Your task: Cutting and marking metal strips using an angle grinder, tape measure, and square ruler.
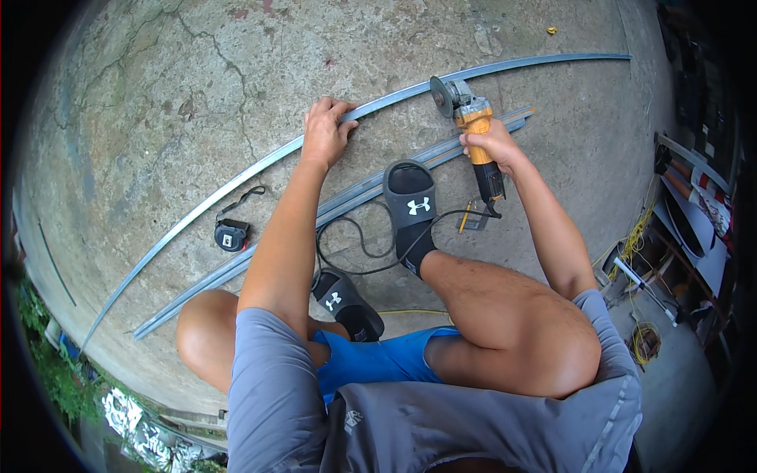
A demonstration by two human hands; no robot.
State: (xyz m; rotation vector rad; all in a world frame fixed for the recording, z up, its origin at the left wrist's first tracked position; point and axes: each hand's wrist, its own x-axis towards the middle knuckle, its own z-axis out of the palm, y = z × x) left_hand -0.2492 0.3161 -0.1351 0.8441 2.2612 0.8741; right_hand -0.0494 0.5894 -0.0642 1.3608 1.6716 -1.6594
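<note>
My left hand (327,130) is closed over a long, thin metal channel (236,185) lying on the concrete, its fingers gripping the strip's edge. My right hand (490,144) wraps round the yellow and black body of an angle grinder (476,130). The grinder's disc (441,97) stands upright at the channel, to the right of my left hand; whether it touches the metal I cannot tell. A black power cord (441,217) runs from the grinder's rear end back past my feet. Nearer to me lie several more metal channels (355,197), partly under my sandalled foot (410,197).
A tape measure (232,234) with a wrist strap lies left of my left forearm. A yellow pencil (464,217) rests by a small grey flat piece (476,220) under the grinder. Yellow cable (633,236) and a cluttered shelf (698,213) stand at the right. Plants (47,347) edge the lower left.
</note>
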